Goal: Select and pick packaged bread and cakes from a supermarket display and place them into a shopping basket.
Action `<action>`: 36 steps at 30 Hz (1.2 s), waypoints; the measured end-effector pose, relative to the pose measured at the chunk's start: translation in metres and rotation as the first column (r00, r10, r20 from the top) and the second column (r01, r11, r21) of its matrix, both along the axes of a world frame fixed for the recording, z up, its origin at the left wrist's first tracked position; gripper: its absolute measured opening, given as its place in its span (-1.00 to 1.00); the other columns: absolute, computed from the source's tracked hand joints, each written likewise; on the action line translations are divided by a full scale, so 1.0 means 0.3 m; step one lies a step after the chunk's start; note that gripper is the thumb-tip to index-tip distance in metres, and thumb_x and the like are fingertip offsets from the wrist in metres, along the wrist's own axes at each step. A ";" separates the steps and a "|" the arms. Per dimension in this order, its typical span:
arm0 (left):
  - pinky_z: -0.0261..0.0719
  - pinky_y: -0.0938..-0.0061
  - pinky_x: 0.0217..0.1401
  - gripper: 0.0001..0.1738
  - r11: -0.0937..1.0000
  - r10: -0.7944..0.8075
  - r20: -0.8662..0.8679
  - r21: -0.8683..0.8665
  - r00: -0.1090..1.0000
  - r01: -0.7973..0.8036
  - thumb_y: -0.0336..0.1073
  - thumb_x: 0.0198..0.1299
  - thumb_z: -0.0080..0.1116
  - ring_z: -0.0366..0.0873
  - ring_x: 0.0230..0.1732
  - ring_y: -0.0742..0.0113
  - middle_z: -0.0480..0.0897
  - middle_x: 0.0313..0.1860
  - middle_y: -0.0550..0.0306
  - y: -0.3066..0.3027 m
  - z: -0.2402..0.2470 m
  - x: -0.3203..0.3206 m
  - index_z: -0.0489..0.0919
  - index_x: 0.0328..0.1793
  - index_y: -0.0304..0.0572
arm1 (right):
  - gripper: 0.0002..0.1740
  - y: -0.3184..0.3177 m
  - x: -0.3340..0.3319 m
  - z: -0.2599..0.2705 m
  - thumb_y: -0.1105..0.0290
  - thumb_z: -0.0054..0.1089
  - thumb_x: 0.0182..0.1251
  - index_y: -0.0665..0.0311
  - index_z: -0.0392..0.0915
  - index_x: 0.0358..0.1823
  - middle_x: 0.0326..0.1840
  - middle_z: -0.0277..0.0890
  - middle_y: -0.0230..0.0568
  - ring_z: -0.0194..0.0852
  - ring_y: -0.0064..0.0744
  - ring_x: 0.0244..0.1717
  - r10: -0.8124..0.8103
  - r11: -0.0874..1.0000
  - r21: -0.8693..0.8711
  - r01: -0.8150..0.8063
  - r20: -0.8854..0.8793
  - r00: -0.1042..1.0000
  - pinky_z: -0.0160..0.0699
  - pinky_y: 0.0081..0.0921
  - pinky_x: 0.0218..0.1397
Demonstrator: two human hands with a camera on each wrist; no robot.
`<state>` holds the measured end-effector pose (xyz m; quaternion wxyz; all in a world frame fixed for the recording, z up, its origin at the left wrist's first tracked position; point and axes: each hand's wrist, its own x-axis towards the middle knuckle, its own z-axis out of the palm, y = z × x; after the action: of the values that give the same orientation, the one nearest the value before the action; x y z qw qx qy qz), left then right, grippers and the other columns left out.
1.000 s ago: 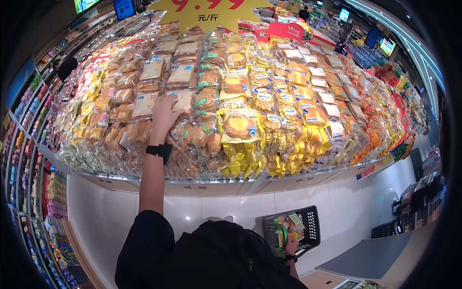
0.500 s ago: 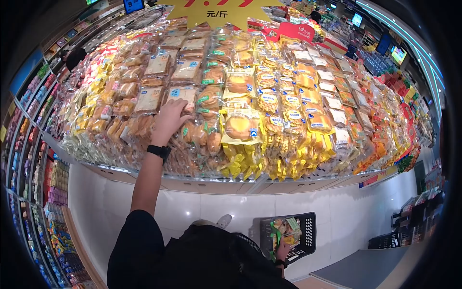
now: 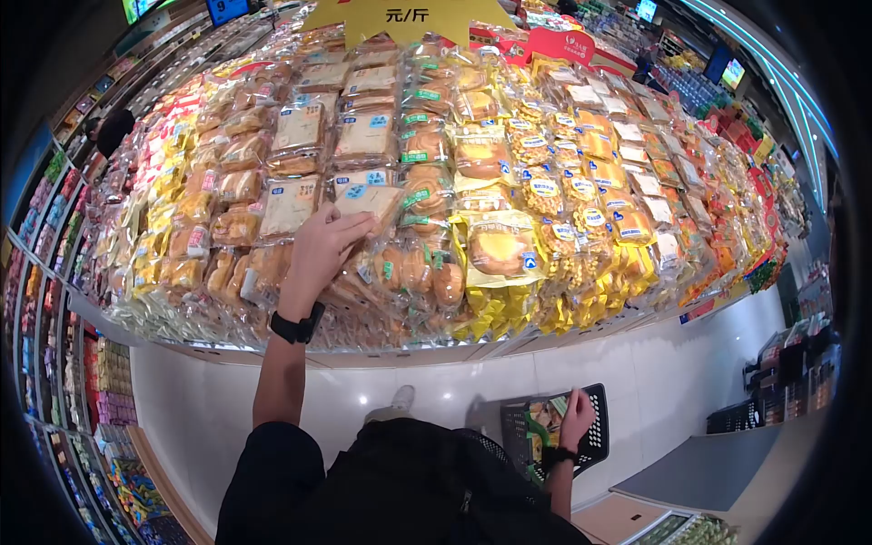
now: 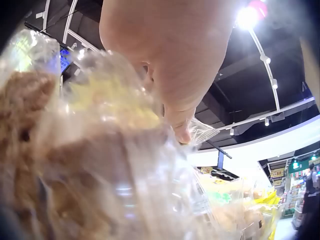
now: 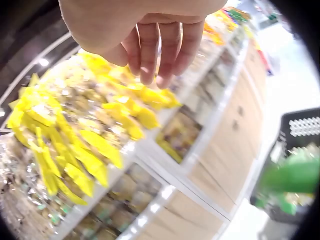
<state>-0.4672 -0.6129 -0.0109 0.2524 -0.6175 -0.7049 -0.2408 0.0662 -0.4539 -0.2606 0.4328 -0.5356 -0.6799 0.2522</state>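
Note:
In the head view my left hand (image 3: 318,250) pinches the near edge of a clear-wrapped pack of sliced bread (image 3: 380,203) with a blue label, which lies tilted on its row. Close up in the left wrist view, the left hand (image 4: 170,55) has its thumb down against clear plastic, and blurred wrapped bread (image 4: 90,165) fills the lower left. My right hand (image 3: 576,420) is held over the black basket (image 3: 595,440), holding nothing. The right wrist view has that right hand (image 5: 150,40) with relaxed fingers hanging down.
Rows of wrapped bread, with yellow-wrapped buns (image 3: 501,250) to the right, cover the long display. A yellow price sign (image 3: 409,18) stands at its back. Shelves of packets (image 3: 54,263) line the left. A green handle (image 5: 295,176) crosses the basket.
My right hand has risen from among the basket's contents. My left fingers have moved from lying on the bread pack to its near edge, and the pack has tilted.

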 end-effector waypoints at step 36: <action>0.45 0.22 0.10 -0.77 0.998 -0.011 0.292 -0.062 0.956 0.030 -0.15 0.22 0.30 0.55 0.02 0.12 0.68 -0.20 0.16 -0.205 -0.026 -0.266 0.67 -0.16 -0.14 | -0.50 -0.176 -1.540 0.819 0.08 0.28 0.35 0.32 0.62 0.12 -0.15 0.70 0.06 0.70 0.04 -0.31 0.765 0.533 0.094 -0.841 0.370 0.526 0.66 -0.16 -0.13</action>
<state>-0.5470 -0.6743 -0.0186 0.1228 -0.5904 -0.7356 -0.3086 -0.3959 -0.5067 -0.0148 0.2295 -0.1254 -0.9316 0.2526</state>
